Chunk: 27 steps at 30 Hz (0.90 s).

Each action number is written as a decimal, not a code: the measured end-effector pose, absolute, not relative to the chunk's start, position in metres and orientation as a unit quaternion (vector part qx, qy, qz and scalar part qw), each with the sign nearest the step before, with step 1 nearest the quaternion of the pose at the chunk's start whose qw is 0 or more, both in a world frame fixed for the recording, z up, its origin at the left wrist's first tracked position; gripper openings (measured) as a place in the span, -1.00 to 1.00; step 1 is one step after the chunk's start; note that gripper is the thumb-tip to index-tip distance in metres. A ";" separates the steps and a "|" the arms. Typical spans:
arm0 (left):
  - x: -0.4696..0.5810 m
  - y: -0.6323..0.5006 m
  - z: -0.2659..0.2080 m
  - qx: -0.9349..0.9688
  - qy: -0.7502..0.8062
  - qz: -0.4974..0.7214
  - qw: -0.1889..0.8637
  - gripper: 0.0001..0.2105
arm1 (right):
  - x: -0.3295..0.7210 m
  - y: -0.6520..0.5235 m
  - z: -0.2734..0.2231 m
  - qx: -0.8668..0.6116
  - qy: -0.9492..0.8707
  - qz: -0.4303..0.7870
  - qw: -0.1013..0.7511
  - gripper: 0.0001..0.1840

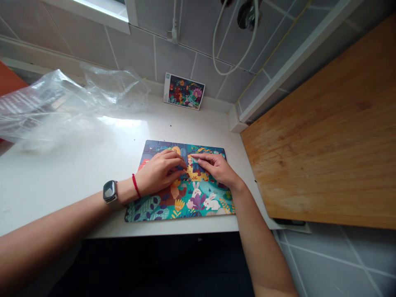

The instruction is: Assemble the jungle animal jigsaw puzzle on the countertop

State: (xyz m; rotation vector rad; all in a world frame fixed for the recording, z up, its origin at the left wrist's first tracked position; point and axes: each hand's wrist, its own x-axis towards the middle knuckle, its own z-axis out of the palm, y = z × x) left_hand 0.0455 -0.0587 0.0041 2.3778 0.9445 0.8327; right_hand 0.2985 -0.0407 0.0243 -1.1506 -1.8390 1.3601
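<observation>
A colourful jigsaw puzzle [163,206] with white rabbits, flowers and leaves lies flat on the white counter. Over its middle, my left hand [162,171] has the thumb and fingers drawn together, tips down at the picture; what is between them, if anything, is hidden. From the right, my right hand [216,167] pinches a dark blue puzzle piece [197,167] between thumb and forefinger, just above or against the yellow part of the picture. Both hands cover parts of the puzzle. A watch and a red cord are on my left wrist.
A picture card [185,91] showing a similar scene leans against the tiled wall. Crumpled clear plastic [71,99] lies at the left on the white counter [71,177]. A wooden panel [328,136] borders the right side, and a white hose [216,53] hangs above.
</observation>
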 end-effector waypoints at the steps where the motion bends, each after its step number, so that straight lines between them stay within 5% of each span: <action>1: 0.045 -0.059 0.004 0.859 0.352 0.303 0.218 -0.84 | 0.298 -0.041 0.023 -0.428 -0.686 0.512 0.292 -0.72; 11: 0.046 -0.064 0.009 0.848 0.343 0.317 0.251 -0.64 | 0.293 -0.044 0.017 -0.439 -0.599 0.583 0.331 -0.59; 19: 0.048 -0.065 0.010 0.838 0.321 0.342 0.278 -0.83 | 0.291 -0.041 0.014 -0.433 -0.581 0.585 0.365 -0.52; 27: 0.045 -0.063 0.010 0.834 0.354 0.337 0.258 -0.75 | 0.296 -0.039 0.020 -0.464 -0.570 0.533 0.419 -0.58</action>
